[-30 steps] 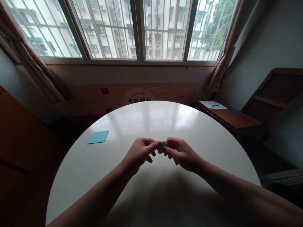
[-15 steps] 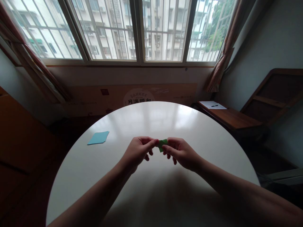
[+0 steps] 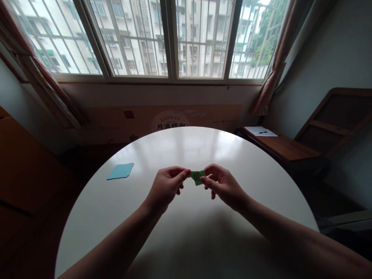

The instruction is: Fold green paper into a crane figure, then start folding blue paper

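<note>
A small folded piece of green paper (image 3: 197, 177) is held up above the table between my two hands. My left hand (image 3: 171, 183) pinches its left corner between thumb and index finger. On the other side, my right hand (image 3: 223, 183) grips the right edge with thumb and forefinger, its remaining fingers loosely curled underneath. The paper has an angular outline with a point facing down; its finer folds are too small to make out. To the left, apart from both hands, a stack of light-blue square paper (image 3: 120, 171) lies flat on the white round table (image 3: 186, 149).
Beyond the table's right edge stands a wooden bench or chair (image 3: 290, 149) with a white sheet (image 3: 260, 131) and a dark pen on it. A printed orange panel (image 3: 223, 116) is below the barred window (image 3: 200, 38). A wooden cabinet (image 3: 26, 166) stands at left.
My left hand has shifted slightly left, and more of the green paper shows between my fingers. Both hands keep their pinch. The view has tilted a little.
</note>
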`<state>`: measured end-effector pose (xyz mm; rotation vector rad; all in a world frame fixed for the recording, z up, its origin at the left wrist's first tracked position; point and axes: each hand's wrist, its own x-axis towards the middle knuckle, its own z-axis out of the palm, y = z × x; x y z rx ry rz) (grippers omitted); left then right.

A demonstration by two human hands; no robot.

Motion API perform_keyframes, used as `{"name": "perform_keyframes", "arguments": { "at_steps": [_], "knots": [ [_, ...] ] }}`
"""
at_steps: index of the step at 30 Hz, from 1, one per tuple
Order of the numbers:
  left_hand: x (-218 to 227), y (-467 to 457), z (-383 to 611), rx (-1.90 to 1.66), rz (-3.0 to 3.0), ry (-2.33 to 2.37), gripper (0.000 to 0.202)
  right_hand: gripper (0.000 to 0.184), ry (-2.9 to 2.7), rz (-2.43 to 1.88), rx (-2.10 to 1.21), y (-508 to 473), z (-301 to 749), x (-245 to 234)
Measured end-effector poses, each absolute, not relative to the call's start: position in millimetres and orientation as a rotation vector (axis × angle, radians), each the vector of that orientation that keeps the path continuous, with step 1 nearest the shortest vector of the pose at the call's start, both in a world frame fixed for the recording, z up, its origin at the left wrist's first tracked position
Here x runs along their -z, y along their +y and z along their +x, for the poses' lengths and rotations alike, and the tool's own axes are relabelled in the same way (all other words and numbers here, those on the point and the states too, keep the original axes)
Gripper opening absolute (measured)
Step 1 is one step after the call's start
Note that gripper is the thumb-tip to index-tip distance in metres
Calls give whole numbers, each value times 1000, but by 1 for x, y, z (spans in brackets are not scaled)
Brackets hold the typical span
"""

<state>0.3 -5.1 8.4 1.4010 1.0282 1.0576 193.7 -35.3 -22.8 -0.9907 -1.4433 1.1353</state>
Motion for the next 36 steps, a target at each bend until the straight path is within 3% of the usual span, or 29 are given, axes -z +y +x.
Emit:
{"name": "perform_keyframes", "arguments": {
  "at_steps": [30,36],
  "knots": [
    [1,-10,6,-958,1570,1038,31,27,-1260,-986,-1340,-34,189,19],
    [1,-10,6,-962,1549,1002,23,30,-1261,-986,-1348,-36,187,17]
  ]
}}
